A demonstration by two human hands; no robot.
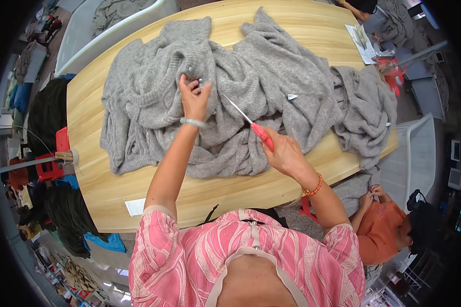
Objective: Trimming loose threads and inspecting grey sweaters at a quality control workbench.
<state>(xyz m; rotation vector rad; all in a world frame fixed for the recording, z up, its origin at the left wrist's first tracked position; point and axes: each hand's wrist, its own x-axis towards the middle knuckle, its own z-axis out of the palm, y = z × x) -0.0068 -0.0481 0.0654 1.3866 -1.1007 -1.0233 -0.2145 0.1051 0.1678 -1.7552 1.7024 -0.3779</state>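
Heaped grey knitted garments (230, 61) cover much of the wooden table (100, 197) before me. Over the left part of the heap, my left hand (193, 100) touches the knit with its fingertips, thumb and fingers apart. Small shiny bits (190, 68) show on the cloth beside those fingers; their kind is too small to make out. My right hand (287, 156) is closed round the red handle of an awl (261, 134), whose thin metal shaft points up and left over the cloth. A small pale tag (292, 96) lies on the garments farther right.
A white bin (71, 48) with grey cloth stands beyond the table's far left. Another white bin (420, 148) is at the right. A co-worker in orange (381, 233) sits near right. White paper (135, 207) and a sheet (361, 43) lie on the table.
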